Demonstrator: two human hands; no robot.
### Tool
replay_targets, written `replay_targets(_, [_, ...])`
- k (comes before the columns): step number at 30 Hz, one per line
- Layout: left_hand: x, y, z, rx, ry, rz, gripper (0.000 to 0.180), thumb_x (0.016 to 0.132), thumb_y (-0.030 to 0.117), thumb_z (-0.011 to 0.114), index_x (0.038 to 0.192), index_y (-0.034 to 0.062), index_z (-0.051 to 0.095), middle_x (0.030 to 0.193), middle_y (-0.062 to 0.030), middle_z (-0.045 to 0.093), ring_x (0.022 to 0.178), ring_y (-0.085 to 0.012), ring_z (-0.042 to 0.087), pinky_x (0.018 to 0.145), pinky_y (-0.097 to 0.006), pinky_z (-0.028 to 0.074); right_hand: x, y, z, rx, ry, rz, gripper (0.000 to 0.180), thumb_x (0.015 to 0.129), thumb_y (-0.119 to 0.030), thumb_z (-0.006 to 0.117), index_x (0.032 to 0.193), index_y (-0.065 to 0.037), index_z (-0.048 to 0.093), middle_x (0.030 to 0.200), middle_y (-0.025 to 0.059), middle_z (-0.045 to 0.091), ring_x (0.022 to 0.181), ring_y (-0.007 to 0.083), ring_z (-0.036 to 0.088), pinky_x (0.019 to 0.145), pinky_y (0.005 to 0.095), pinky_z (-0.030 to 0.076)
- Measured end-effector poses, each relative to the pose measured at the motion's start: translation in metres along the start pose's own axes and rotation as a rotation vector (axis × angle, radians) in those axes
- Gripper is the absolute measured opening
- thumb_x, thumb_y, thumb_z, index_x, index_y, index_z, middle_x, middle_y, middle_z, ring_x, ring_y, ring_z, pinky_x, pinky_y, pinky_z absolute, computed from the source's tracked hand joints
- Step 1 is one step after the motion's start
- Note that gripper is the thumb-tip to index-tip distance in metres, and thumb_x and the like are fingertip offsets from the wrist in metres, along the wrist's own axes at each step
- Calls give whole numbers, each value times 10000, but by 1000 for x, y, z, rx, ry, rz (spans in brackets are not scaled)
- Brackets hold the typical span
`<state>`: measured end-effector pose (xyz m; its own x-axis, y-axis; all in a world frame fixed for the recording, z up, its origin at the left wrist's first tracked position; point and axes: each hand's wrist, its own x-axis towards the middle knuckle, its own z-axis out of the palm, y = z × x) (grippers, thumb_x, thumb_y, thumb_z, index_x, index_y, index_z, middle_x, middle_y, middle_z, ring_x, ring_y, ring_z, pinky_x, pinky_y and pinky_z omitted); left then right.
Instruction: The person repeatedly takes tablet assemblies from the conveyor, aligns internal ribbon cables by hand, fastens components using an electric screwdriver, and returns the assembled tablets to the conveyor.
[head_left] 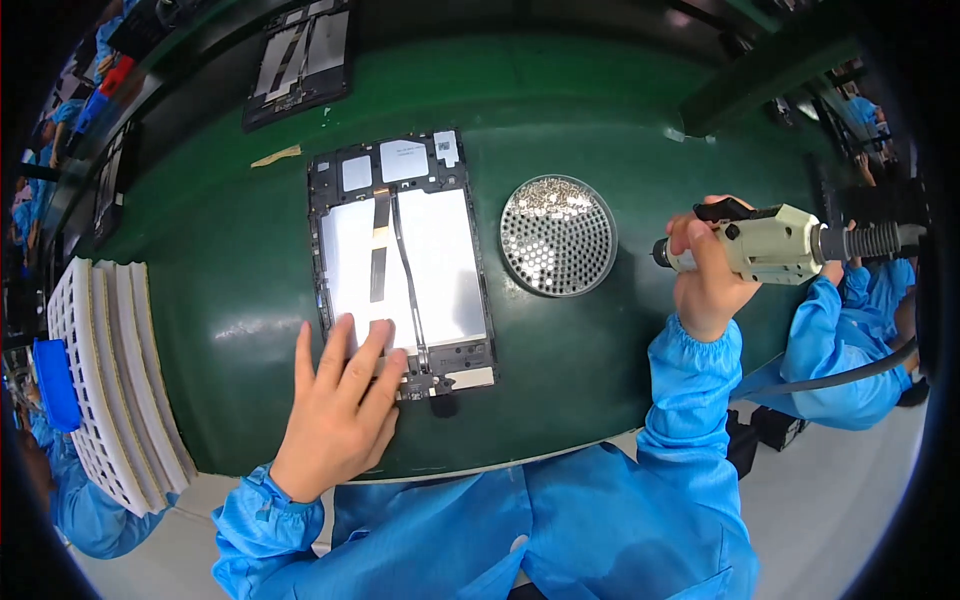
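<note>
An opened tablet (450, 260) lies on the green table in front of me, its white inner panel, dark ribbon cable and black frame showing. My left hand (345, 405) rests on its lower left part, fingers spread and holding nothing. To the right of the tablet stands a round dish (558, 236) with a perforated plate, many small screws gathered toward its far side. Beyond the dish, my right hand (712, 270) is wrapped round a pale electric screwdriver (775, 245), held off the table with its dark tip pointing left toward the dish.
Another opened tablet (300, 60) lies at the far left, near a yellowish strip (276, 156). White slotted trays (115, 370) with a blue piece (56, 385) stand at the left edge. A cable (840, 378) hangs at right, near a blue-sleeved person (840, 345).
</note>
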<state>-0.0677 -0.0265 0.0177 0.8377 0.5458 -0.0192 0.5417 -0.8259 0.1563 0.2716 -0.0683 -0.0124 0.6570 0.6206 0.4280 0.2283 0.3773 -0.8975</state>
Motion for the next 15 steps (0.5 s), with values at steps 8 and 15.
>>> replay_targets(8, [9,-2,33,-214,136,413,240,778,98,607,1009,45,645,1179,-139,575,1165,-305,535,1017,-494,393,-2,-6,2,-16,6,-34,264,755,43,594,1014,26,546,734,100,567,583,187,563,582,337,485])
replay_targets(15, [27,4,43,-377,273,305,282,751,71,639,1025,2,646,1028,-132,594,1022,-292,572,909,-448,465,-5,-2,1,-40,-23,-34,267,773,8,572,1037,34,533,695,103,553,558,184,521,615,382,467])
